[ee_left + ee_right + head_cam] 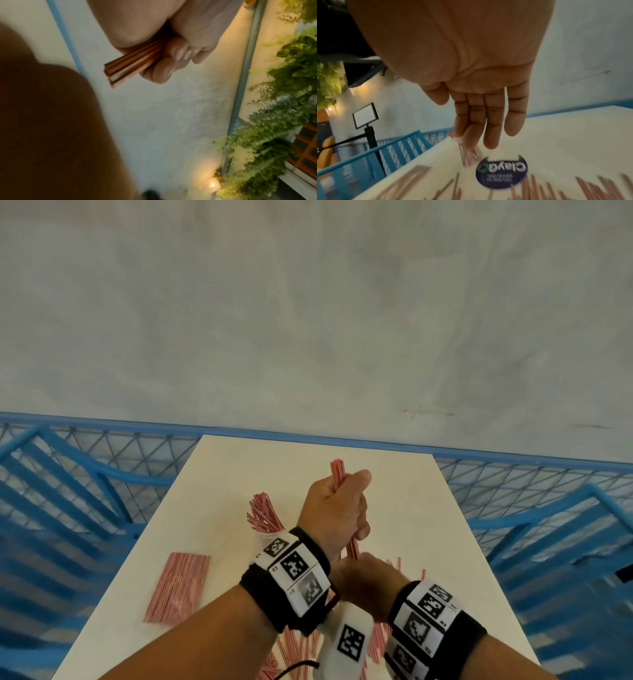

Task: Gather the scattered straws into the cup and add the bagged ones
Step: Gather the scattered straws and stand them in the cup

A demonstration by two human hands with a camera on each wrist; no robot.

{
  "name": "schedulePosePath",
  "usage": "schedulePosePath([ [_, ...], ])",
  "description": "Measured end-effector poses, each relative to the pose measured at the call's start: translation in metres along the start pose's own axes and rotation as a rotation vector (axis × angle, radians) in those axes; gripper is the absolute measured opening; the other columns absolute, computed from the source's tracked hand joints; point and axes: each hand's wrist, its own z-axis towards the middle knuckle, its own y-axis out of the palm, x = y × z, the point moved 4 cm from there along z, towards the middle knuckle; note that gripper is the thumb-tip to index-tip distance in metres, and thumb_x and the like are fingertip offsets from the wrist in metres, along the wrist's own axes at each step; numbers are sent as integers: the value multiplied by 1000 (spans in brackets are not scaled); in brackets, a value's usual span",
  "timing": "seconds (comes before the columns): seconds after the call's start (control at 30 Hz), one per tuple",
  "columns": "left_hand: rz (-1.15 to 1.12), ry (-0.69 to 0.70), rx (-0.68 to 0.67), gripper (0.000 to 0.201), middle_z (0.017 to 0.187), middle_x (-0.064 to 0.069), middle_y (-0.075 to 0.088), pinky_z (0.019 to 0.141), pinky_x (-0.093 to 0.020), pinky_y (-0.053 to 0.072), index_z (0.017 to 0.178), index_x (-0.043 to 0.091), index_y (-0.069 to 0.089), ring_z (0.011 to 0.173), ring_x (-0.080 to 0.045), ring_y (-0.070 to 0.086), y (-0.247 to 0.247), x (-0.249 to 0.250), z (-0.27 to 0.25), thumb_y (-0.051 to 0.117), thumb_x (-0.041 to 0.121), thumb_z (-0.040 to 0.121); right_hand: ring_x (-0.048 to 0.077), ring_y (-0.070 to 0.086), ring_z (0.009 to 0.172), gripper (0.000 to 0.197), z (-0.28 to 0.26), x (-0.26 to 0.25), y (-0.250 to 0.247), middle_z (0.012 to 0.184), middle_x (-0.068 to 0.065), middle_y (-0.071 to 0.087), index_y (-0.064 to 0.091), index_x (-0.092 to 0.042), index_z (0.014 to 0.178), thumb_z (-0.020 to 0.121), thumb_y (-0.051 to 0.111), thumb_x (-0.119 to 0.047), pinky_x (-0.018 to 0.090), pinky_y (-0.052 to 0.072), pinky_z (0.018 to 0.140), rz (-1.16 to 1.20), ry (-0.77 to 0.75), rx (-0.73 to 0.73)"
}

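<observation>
My left hand (337,505) grips a bundle of red-and-white striped straws (337,470) upright above the white table (394,481); in the left wrist view the curled fingers (180,54) wrap the bundle (126,65). My right hand (368,577) sits just below the bundle's lower end, fingers (488,115) straight and holding nothing. The cup (467,152), with several straws fanned out of it (262,513), stands left of my left wrist and is mostly hidden in the head view. A flat bag of straws (178,587) lies at the table's left. Loose straws (294,648) lie near the front edge.
A round dark sticker (501,173) is on the tabletop near the cup. Blue metal railings with mesh (102,474) run along both sides of the narrow table. A grey wall stands behind the table's far edge.
</observation>
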Motion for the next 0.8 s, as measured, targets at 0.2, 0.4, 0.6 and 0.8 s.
schedulePosePath([
  [0.2,217,55,304,47,53,-9,59,61,-34,51,50,14,57,52,-23,57,-73,5,41,53,31,94,9,37,56,42,-10,42,37,66,-4,41,38,-19,64,100,23,-32,28,41,67,-107,100,-177],
  [0.4,458,68,598,37,62,-4,54,58,-28,39,67,20,67,54,-18,46,-143,-17,88,48,35,95,5,31,52,44,-8,59,53,59,-8,35,34,-23,59,101,27,-34,21,29,55,0,171,-263],
  [0.6,601,-3,615,31,78,-1,59,68,-25,35,91,18,69,69,-16,51,-142,-61,116,45,37,97,2,31,54,44,5,72,54,61,-10,35,34,-25,58,102,28,-28,17,32,61,2,160,-318],
  [0.8,807,0,614,39,72,-8,52,66,-36,42,66,7,51,67,-27,48,-149,-90,133,48,35,93,0,32,57,43,15,80,51,64,-11,34,33,-25,59,102,27,-26,13,26,57,-5,167,-336],
])
